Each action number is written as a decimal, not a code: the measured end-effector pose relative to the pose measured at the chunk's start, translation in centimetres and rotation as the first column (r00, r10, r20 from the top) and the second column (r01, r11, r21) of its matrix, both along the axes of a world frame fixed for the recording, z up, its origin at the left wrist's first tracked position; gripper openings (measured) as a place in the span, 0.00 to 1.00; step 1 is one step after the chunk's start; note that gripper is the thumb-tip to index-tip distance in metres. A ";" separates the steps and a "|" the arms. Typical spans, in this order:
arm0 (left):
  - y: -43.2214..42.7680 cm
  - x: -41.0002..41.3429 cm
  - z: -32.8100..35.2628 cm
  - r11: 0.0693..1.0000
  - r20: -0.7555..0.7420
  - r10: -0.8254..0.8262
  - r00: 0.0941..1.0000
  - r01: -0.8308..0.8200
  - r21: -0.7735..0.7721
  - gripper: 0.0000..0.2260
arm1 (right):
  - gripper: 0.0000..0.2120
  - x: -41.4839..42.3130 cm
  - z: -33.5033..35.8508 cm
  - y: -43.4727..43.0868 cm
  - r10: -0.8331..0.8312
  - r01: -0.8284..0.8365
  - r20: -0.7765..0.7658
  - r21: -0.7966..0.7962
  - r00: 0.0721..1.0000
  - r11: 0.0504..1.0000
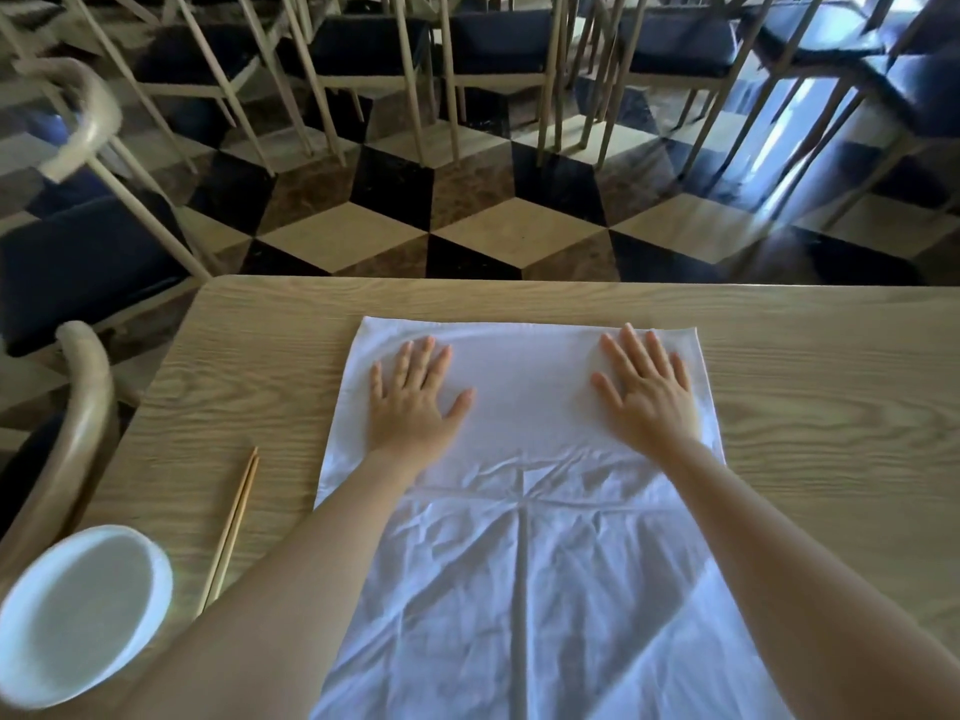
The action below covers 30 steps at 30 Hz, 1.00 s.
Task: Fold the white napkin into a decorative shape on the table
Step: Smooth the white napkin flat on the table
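Checkered floor and stacked chairs [498, 54] beyond a wooden table [805, 387]. Left hand [415, 397] flat, fingers spread, palm down on the far left part of the napkin [524, 563]; right hand [647, 389] likewise flat and spread near the far right corner. Napkin white, spread out on the table, creased nearer the body. Chopsticks [231, 527] left of it, bowl [78, 615] at the near left edge.
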<state>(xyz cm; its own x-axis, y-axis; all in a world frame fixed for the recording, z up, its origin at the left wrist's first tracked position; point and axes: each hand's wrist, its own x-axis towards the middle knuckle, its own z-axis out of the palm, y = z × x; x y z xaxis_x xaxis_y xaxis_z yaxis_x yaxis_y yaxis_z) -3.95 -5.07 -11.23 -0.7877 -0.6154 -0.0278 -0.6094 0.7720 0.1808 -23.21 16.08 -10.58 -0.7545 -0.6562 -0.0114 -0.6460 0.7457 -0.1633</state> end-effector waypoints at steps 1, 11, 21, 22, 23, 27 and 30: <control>0.1 0.0 0.0 1.000 0.003 -0.004 1.000 0.004 -0.003 0.30 | 0.28 -0.5 -0.1 0.7 -0.013 0.012 -0.005 -0.009 1.000 1.000; 7.5 2.3 2.1 0.999 -0.112 0.005 0.994 -0.002 0.032 0.22 | 0.26 9.2 1.9 -2.1 0.116 -0.098 0.134 -0.133 0.984 0.986; 9.4 7.2 0.0 0.993 -0.034 0.106 0.994 -0.108 -0.040 0.27 | 0.26 13.3 0.2 2.8 0.054 -0.053 0.031 -0.050 0.998 0.997; 9.0 7.8 0.0 0.992 -0.029 0.121 0.992 -0.122 -0.037 0.27 | 0.26 12.8 0.2 3.6 0.036 -0.035 0.028 -0.044 0.999 0.998; 8.6 8.4 0.1 0.990 -0.031 0.132 0.991 -0.133 -0.037 0.28 | 0.26 12.3 0.2 4.4 0.024 -0.023 0.027 -0.040 0.999 0.999; 7.5 10.7 0.5 0.987 -0.042 0.154 0.987 -0.155 -0.035 0.31 | 0.25 10.5 0.1 7.4 -0.029 0.030 0.019 -0.011 0.999 0.999; 6.8 12.4 0.8 0.987 -0.036 0.157 0.987 -0.158 -0.020 0.30 | 0.26 9.9 0.3 8.7 -0.051 0.051 0.048 0.002 0.998 0.999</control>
